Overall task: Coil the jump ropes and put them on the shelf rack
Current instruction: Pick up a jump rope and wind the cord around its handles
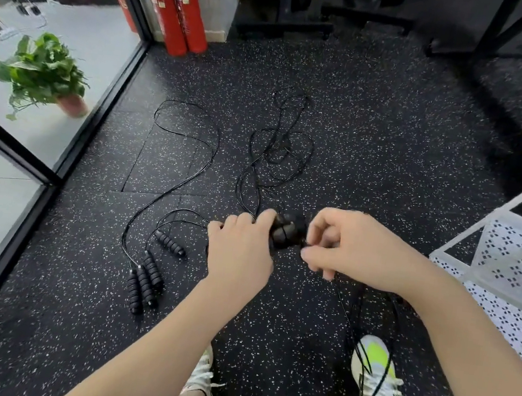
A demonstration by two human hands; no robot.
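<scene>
My left hand (pixel 239 248) grips the black foam handles of a jump rope (pixel 286 233) held side by side above the floor. My right hand (pixel 343 246) pinches that rope's thin black cord just right of the handles; the cord hangs in loops down past my right shoe. More black jump ropes lie on the speckled floor: a tangle of cords (pixel 276 153) ahead, and several ridged handles (pixel 148 277) at the left with a long cord looping away. The white perforated shelf rack (pixel 518 264) stands at the right.
Two red fire extinguishers (pixel 176 4) stand at the back left by a glass partition (pixel 45 120). A potted plant (pixel 40 73) sits behind the glass. Black equipment frames (pixel 293 7) stand at the back. My two shoes (pixel 375 378) are at the bottom.
</scene>
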